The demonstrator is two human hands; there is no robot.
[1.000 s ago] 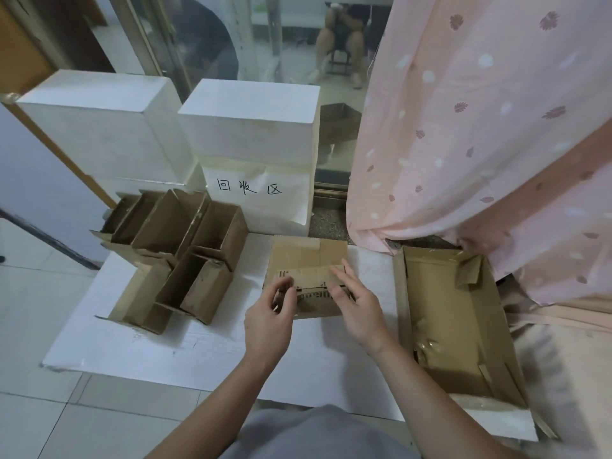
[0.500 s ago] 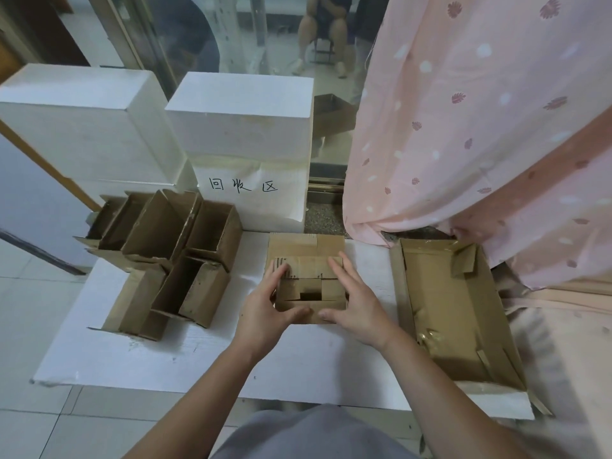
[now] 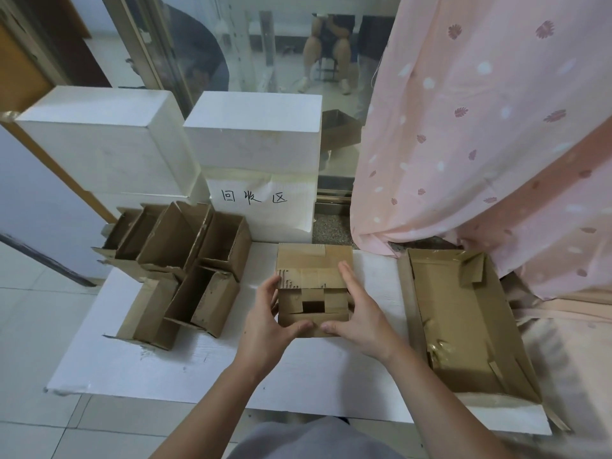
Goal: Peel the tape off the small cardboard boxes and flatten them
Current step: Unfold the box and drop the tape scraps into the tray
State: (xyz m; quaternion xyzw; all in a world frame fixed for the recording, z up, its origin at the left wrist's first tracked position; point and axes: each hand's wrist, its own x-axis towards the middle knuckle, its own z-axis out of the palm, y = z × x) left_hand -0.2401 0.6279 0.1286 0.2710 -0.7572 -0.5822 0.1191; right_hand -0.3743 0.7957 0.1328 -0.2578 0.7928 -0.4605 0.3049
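Note:
A small brown cardboard box (image 3: pixel 313 293) stands on the white board (image 3: pixel 198 369) in the middle, its near flaps folded in around a dark square gap. A strip of tape (image 3: pixel 311 251) crosses its far top. My left hand (image 3: pixel 268 323) grips the box's left side, thumb on the near front edge. My right hand (image 3: pixel 359 318) grips the right side, fingers along the top edge and thumb on the front. To the left lies a cluster of several open small cardboard boxes (image 3: pixel 185 260).
A large open cardboard tray (image 3: pixel 463 326) lies to the right. Two white foam blocks (image 3: pixel 255 130) and a paper sign with handwriting (image 3: pixel 261 200) stand behind. A pink curtain (image 3: pixel 480 127) hangs at the right. A person sits beyond the glass.
Both hands moved from the box's top seam to its two sides. The near flaps now lie folded inward with a square gap between them.

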